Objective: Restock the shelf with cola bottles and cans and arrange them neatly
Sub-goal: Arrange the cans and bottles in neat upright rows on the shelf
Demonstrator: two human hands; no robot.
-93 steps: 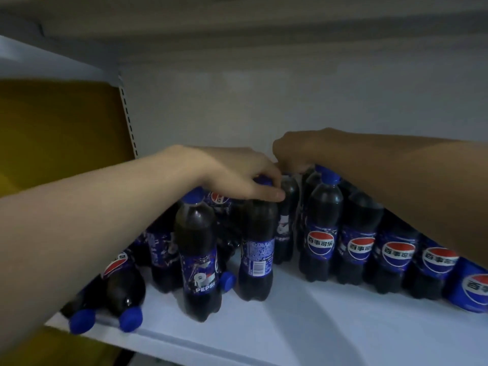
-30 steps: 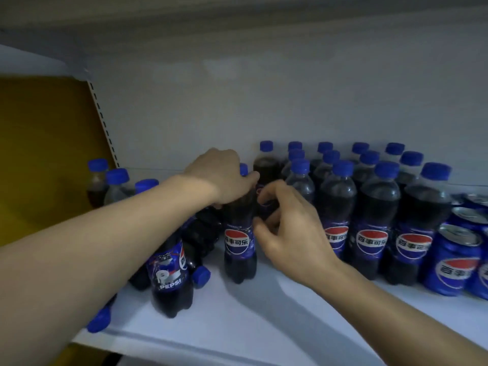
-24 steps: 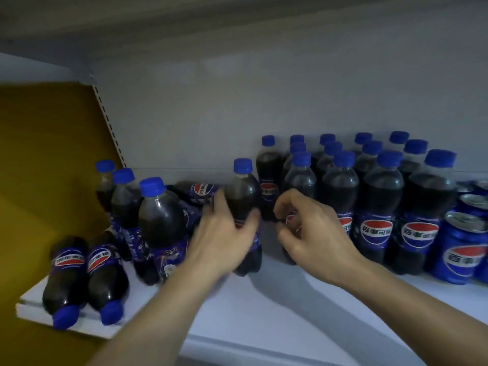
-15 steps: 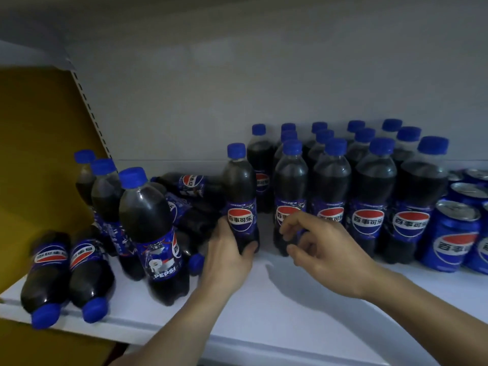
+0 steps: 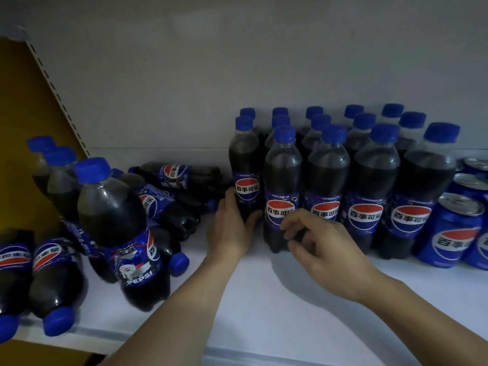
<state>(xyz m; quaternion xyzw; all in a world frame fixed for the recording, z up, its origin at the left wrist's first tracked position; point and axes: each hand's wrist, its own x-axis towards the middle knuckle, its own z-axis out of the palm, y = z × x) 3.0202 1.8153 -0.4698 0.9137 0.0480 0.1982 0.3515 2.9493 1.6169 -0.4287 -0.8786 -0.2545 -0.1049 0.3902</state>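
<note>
Gripping cola bottle (image 5: pixel 244 165) base on white shelf (image 5: pixel 264 299), left hand (image 5: pixel 229 228); right hand (image 5: pixel 324 241) loosely curled, empty; yellow wall (image 5: pixel 21 101) left.

Seventeen upright bottles (image 5: pixel 328 180), some six lying — at least four cans (image 5: pixel 455 231).

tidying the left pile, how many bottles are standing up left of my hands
3. The front bottle, the middle bottle right behind it, and the back bottle by the yellow wall. Others may be hidden behind them.
</note>
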